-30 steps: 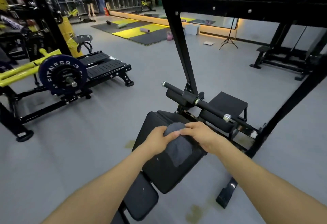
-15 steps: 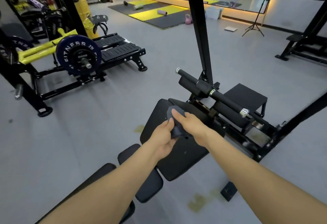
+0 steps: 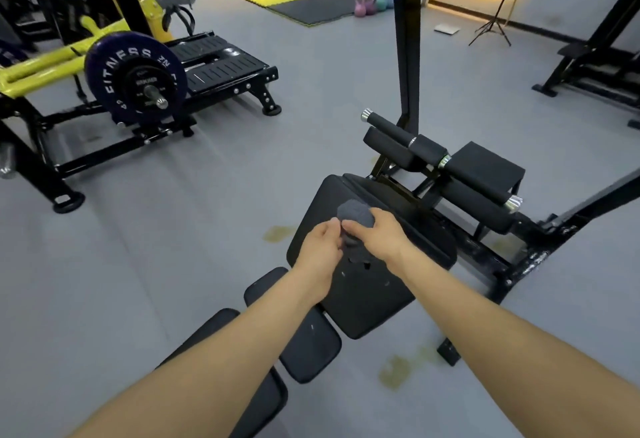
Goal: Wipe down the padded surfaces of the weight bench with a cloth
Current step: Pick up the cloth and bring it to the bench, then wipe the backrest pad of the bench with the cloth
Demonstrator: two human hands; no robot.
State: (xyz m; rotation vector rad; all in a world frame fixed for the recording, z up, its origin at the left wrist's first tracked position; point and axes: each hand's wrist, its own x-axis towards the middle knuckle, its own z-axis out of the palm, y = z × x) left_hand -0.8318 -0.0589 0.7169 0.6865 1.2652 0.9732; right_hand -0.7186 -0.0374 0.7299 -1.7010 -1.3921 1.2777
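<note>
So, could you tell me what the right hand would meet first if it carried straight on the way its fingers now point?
The right hand points left toward the left hand; it already grips the grey cloth between them, so it would probably meet the left hand's fingers first, though depth is unclear.

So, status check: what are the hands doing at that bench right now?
Left hand and right hand both grip the cloth, bunched over the big pad. Nothing in the way on the pad.

A black padded weight bench (image 3: 367,302) stands on a grey gym floor (image 3: 207,230), its pads set in a row. A dark grey cloth (image 3: 356,218) sits bunched at the largest pad's far end. Yellowish stains (image 3: 398,370) mark the floor beside the bench.
</note>
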